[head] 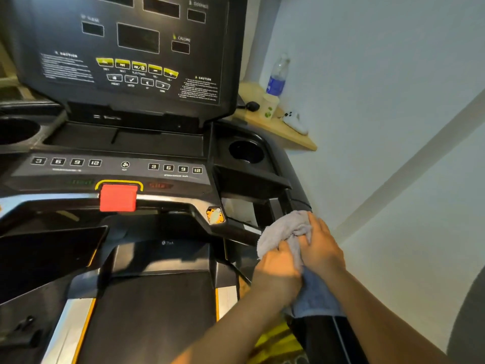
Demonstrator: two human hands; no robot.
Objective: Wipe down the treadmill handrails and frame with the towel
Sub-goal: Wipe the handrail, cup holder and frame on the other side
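Found towel [284, 231] bunched and wrapped over right handrail [324, 334], just below the cup holder [245, 152] end of the console. Noted left grip [278, 262] clasping towel from the inner side, fingers curled into the cloth. Noted right grip [321, 248] laid over it from the wall side, fingers bent round the fold; probably clamping rail through cloth, though underside hidden. Judged step in hand: wiping upper stretch of right handrail, with both grips side by side and touching on the towel. Cannot judge progress on opposite rail or frame from this view. Next move calls for sliding towel along rail under steady squeeze, keeping cloth wrapped round, then shifting to frame. Worth steering clear of red safety key [118, 197]
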